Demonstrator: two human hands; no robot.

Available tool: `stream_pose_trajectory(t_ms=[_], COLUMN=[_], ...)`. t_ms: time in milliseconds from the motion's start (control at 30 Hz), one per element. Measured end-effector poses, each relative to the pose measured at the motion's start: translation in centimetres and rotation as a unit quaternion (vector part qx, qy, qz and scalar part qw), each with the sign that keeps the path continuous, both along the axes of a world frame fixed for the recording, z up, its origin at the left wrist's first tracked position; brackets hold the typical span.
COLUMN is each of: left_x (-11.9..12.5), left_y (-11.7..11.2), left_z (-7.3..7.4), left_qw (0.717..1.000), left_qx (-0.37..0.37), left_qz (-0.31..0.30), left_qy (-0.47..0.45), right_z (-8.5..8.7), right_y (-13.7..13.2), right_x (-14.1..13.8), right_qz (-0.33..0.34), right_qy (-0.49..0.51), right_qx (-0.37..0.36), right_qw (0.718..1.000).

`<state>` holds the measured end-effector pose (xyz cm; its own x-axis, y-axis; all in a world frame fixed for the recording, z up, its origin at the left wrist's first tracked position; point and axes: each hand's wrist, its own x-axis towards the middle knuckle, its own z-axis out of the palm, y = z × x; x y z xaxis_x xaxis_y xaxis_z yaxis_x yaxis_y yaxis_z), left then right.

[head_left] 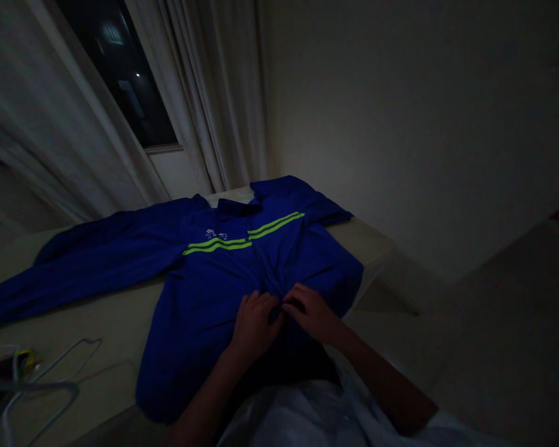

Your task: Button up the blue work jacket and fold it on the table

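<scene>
A blue long-sleeved shirt [205,273] with two lime-green chest stripes lies flat, front up, on a pale surface [107,316]. Its left sleeve stretches far out to the left. My left hand [254,323] and my right hand [312,313] meet at the shirt's front placket, below the stripes. The fingers of both hands are curled and pinch the fabric along the button line. What exactly sits between the fingertips is too dark to make out.
A white wire hanger [41,385] and a dark object with a yellow bit [21,360] lie at the lower left. White curtains [205,93] and a dark window [121,68] stand behind. The surface's right edge [377,261] drops to the floor.
</scene>
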<state>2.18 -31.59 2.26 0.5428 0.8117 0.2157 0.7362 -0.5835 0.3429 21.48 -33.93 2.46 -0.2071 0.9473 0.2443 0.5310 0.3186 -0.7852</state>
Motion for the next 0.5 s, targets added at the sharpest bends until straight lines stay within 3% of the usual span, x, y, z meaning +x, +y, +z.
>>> stream_pose_trajectory(t_ms=[133, 233, 300, 367, 500], left_x=[-1.1, -2.7, -3.7, -4.6, -5.4], left_y=[-1.4, -1.4, -0.1, 2.2, 7.2], left_z=[-0.4, 0.6, 1.6, 2.1, 1.1], left_qw=[1.000, 0.994, 0.986, 0.988, 1.000], left_qx=[-0.006, -0.061, -0.096, -0.075, 0.012], left_qz=[-0.007, -0.087, -0.121, -0.089, 0.005], left_qy=[-0.013, -0.026, -0.069, -0.102, 0.026], right_z=[0.5, 1.1, 1.2, 1.0, 0.6], right_y=[-0.1, 0.1, 0.5, 1.0, 2.5], right_x=[1.4, 2.7, 2.8, 2.2, 0.2], right_qz=[0.023, 0.096, 0.084, 0.039, 0.049], right_qy=[0.000, -0.006, -0.006, -0.026, -0.170], right_qx=[-0.003, -0.022, -0.003, 0.040, 0.075], right_qw=[1.000, 0.995, 0.996, 0.998, 0.981])
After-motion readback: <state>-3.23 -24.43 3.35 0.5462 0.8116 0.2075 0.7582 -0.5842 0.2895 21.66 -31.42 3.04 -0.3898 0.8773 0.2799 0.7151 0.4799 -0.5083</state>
